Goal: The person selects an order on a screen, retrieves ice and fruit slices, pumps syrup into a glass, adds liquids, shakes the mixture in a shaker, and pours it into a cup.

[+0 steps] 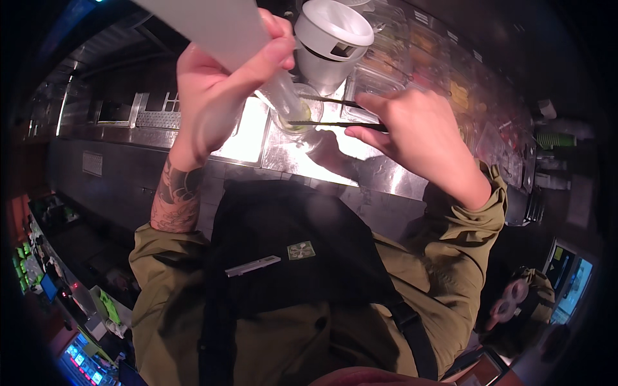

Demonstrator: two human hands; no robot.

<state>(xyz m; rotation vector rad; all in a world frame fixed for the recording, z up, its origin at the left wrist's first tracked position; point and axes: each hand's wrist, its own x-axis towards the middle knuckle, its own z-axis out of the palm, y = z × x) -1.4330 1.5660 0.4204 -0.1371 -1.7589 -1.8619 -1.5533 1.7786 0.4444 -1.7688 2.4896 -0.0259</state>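
Note:
My left hand (231, 82) grips a long, pale translucent plastic tool (212, 29), possibly a muddler. Its clear lower end slants down into a clear drinking glass (316, 103) on the metal counter (299, 159). Something green, like a lime piece (305, 115), shows at the glass. In my right hand (420, 125) are dark tongs (333, 124), held between thumb and finger. Their two arms are spread apart, reaching over the glass on either side of the tool's end. Whether the tips touch the tool or the green piece cannot be told.
Behind the glass stands a white-topped metal appliance (333, 34) with a funnel-like rim. Clear tubs of ingredients (420, 48) line the counter's far right. A perforated steel panel (159, 119) lies left. At lower right, another person (521, 304) holds clear cups.

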